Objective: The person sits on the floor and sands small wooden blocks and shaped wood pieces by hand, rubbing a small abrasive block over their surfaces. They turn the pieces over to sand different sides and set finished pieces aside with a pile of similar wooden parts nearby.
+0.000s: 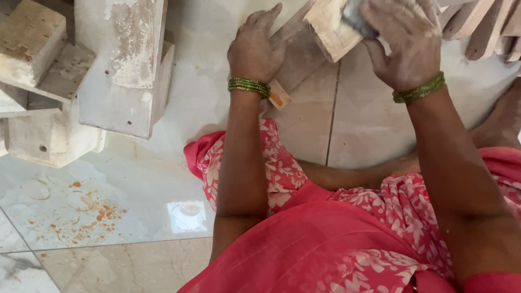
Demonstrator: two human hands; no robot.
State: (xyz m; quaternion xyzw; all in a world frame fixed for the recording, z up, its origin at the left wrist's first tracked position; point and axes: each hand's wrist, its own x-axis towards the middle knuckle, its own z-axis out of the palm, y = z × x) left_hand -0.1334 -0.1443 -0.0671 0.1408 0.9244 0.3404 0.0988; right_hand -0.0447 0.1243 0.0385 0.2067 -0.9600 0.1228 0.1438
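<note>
I sit on a tiled floor in a pink flowered garment. My left hand (254,48), with green bangles at the wrist, lies flat on a long wooden piece (296,57) that slants across the tiles, fingers spread. My right hand (406,40), also bangled, presses a small grey pad (354,16) onto the raised pale end of a wooden block (331,30) at the top of the view. Both hands are dusty.
Pale dusty wooden pieces (122,65) are stacked at the upper left. More wooden slats (483,27) lie at the top right. Orange specks (92,214) stain the glossy tile at the lower left. My bare foot (502,122) rests at the right.
</note>
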